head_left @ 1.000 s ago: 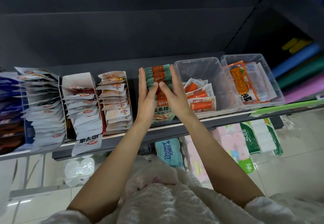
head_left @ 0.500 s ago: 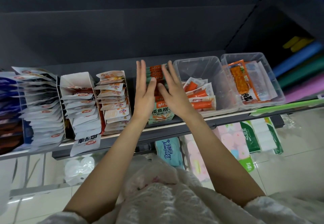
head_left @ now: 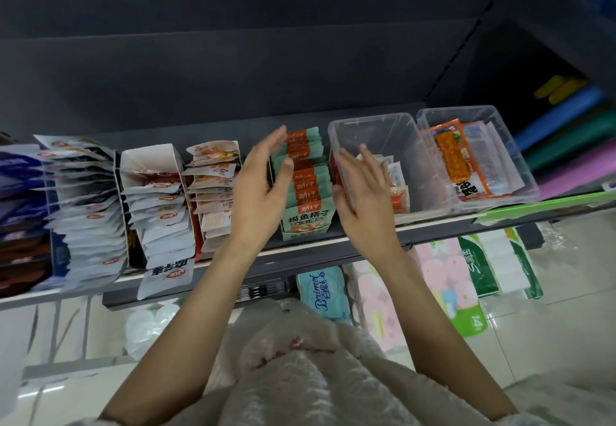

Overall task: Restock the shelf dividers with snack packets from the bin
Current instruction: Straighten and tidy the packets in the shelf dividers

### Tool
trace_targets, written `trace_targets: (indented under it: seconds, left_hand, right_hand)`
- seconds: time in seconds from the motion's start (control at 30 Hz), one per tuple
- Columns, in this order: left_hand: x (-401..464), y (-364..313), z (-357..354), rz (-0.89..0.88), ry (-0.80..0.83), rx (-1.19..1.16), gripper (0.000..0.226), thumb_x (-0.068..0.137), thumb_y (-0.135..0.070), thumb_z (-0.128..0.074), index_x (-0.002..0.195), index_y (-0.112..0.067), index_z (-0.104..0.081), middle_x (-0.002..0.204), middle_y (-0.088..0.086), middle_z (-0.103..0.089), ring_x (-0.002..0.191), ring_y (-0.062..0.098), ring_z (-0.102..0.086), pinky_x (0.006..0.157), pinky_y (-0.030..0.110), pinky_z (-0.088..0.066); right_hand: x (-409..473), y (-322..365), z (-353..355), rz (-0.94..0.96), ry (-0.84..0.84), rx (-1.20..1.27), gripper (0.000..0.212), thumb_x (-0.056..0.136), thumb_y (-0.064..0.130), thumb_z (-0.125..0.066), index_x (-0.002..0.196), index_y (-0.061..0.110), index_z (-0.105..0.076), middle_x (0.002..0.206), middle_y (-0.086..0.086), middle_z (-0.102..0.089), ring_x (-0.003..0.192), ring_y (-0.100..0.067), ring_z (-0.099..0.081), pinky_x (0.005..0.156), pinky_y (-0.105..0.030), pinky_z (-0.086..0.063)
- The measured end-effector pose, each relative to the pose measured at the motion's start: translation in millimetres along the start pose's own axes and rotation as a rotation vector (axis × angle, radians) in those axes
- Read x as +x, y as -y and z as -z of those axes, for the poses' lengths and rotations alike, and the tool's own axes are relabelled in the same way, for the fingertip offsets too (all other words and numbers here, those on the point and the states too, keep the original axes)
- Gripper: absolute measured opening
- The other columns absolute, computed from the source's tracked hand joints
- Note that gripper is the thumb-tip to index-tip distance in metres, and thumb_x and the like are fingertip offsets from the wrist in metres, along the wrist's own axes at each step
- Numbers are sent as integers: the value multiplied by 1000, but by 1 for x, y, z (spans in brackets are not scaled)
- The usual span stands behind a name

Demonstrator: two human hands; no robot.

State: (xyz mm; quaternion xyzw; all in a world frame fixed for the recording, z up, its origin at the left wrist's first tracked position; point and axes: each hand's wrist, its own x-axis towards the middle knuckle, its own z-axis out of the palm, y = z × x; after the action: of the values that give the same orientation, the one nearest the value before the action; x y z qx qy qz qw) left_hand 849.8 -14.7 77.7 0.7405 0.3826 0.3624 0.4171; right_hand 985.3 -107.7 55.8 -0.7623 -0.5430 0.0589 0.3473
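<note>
A row of green and orange snack packets point(head_left: 308, 185) stands upright in a shelf divider at the middle of the grey shelf point(head_left: 333, 249). My left hand point(head_left: 263, 188) is open against the left side of the row, fingers straight and thumb over the packets' tops. On the right side of the row my right hand point(head_left: 358, 188) is open too, in front of a clear plastic bin point(head_left: 373, 132) that holds a few orange and white packets. Neither hand holds a packet.
Left of the row stand dividers of white and orange packets point(head_left: 215, 192), a white carton of packets point(head_left: 156, 198) and silver packets point(head_left: 86, 198). A second clear bin point(head_left: 496, 118) with orange packets sits at the right. Tissue packs point(head_left: 321, 292) lie on the level below.
Both hands lay together on top of the packet row. They have moved apart, the left hand to the row's left side and the right hand to its right side.
</note>
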Motion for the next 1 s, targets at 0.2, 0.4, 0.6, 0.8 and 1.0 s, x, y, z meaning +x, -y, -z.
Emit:
trace_targets:
  seconds: [0.2, 0.4, 0.6, 0.8, 1.0]
  left_hand:
    - [-37, -10, 52, -200, -130, 325, 29, 94, -24, -48, 121, -18, -58, 95, -19, -64, 70, 9, -61, 60, 23, -46]
    - [-49, 7, 130, -164, -102, 715, 32, 87, -34, -52, 106, -14, -66, 95, -5, -68, 91, 18, -60, 78, 27, -42]
    - [-33, 40, 157, -217, -10, 911, 37, 83, -43, -52, 103, -15, -64, 96, 4, -67, 93, 28, -58, 80, 36, -38]
    - [-27, 60, 150, -414, 14, 927, 31, 76, -42, -66, 95, -18, -64, 89, -1, -65, 88, 23, -55, 77, 32, -33]
    - [-13, 70, 145, -507, 145, 963, 38, 73, -44, -72, 99, -17, -67, 93, 0, -67, 88, 24, -60, 78, 34, -36]
  right_hand:
    - [-7, 14, -6, 107, -30, -28, 40, 92, 24, -42, 127, 14, -56, 128, -2, -60, 131, -22, -36, 109, -51, -32]
    - [16, 67, -12, 342, 128, 22, 40, 89, 15, -57, 129, 12, -54, 123, -4, -61, 114, -19, -53, 107, -21, -32]
    - [65, 111, -55, 416, 531, -372, 113, 77, 46, -72, 151, 19, 9, 159, -9, 7, 146, -29, 7, 118, -43, -5]
    - [98, 122, -77, 363, 660, -491, 105, 76, 53, -70, 151, 16, -7, 136, -10, -49, 121, -29, -49, 93, -43, -44]
    - [114, 114, -77, 481, 606, -479, 29, 96, 25, -49, 121, 14, -57, 115, -6, -64, 103, -25, -61, 82, -38, -47]
